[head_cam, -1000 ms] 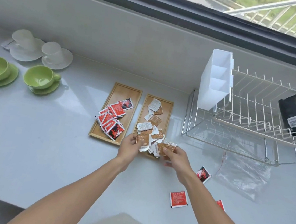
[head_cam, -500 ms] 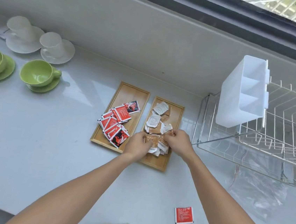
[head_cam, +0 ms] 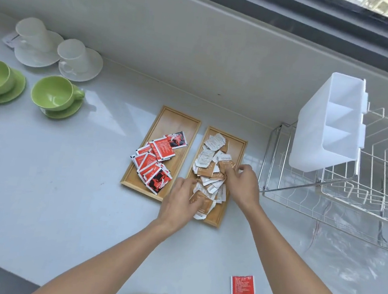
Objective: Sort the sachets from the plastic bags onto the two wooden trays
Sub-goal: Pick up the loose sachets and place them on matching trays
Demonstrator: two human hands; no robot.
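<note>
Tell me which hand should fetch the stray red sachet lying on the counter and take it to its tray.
Right, probably. The red sachet lies on the counter beside the right forearm, nearer the right hand than the left hand. Both hands rest on the brown sachets; the tray of red sachets stands left of those.

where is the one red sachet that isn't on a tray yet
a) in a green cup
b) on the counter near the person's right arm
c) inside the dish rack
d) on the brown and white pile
b: the lone red sachet lies flat on the bare counter just beside the right forearm, well apart from both wooden trays and outside the dish rack.
</note>
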